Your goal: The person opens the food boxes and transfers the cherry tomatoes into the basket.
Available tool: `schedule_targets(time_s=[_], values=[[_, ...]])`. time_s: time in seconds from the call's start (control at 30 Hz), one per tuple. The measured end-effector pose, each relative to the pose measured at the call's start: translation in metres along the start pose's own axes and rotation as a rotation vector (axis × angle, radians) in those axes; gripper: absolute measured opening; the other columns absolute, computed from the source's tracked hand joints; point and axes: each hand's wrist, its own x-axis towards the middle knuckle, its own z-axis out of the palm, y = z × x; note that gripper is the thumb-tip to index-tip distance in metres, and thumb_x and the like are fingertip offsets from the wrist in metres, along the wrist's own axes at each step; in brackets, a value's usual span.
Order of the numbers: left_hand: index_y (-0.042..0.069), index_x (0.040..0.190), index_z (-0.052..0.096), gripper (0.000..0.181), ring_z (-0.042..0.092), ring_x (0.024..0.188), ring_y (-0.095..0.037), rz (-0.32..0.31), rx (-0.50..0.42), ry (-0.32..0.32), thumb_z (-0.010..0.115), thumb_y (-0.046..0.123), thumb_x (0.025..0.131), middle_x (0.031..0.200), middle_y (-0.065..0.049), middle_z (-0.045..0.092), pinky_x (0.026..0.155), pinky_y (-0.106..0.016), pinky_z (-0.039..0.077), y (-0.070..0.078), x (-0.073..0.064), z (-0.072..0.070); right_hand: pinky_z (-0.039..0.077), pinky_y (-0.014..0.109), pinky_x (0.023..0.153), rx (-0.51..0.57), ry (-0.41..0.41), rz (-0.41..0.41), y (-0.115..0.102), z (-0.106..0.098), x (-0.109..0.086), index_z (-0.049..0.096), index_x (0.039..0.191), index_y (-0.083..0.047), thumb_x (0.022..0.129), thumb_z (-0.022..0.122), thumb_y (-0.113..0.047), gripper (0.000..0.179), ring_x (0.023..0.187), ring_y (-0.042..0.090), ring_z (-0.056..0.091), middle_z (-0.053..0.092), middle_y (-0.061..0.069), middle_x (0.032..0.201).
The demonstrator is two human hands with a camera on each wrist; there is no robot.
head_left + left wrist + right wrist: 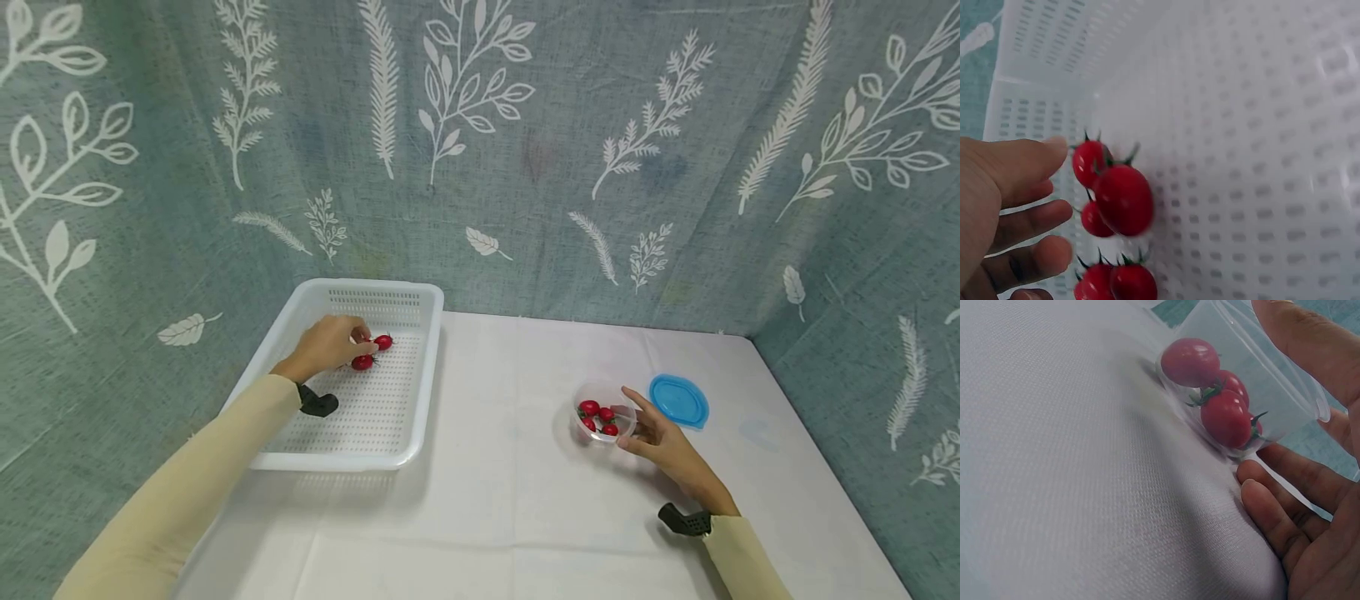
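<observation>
Nearest, a white cloth-covered surface point(480, 517) carries everything; its broad, flat spread seems to suit working well out to both sides. The person's right hand point(667, 446) grips a round, clear plastic container point(1272, 394) from its outer side, fingers around the wall and rim, probably to steady something so light. That grip leaves the mouth uncovered, and small red tomatoes with green stems point(1225, 419) lie together at the bottom, visible through the wall.

Just beyond, a flat blue plastic lid point(678, 402) lies on the cloth, off the container, likely set aside so that the top stays free.

Across to the left, the left hand point(330, 343) reaches into a white perforated plastic basket point(431, 367). In the left wrist view its fingers are apart, thumb tip just beside more red tomatoes point(1124, 200) clustered on the basket floor; they do not appear closed around any. The basket's raised walls presumably keep round fruit from rolling away.

Farthest, a grey-green leaf-patterned curtain point(525, 233) hangs behind the surface.
</observation>
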Motion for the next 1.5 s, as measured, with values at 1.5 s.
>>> schedule_targets(time_s=[1.5], values=[[0.017,0.106,0.074,0.017,0.065,0.083,-0.012,0.491,-0.188,0.027,0.071,0.032,0.099,0.094,0.006,0.071,0.074,-0.033,0.052,0.202,0.040,0.021,0.050,0.041,0.095,0.000,-0.003,0.017,-0.004,0.000,-0.001,0.026,0.163,-0.036,0.095,0.077,-0.028,0.086,0.123,0.038,0.054,0.041,0.024,0.156]])
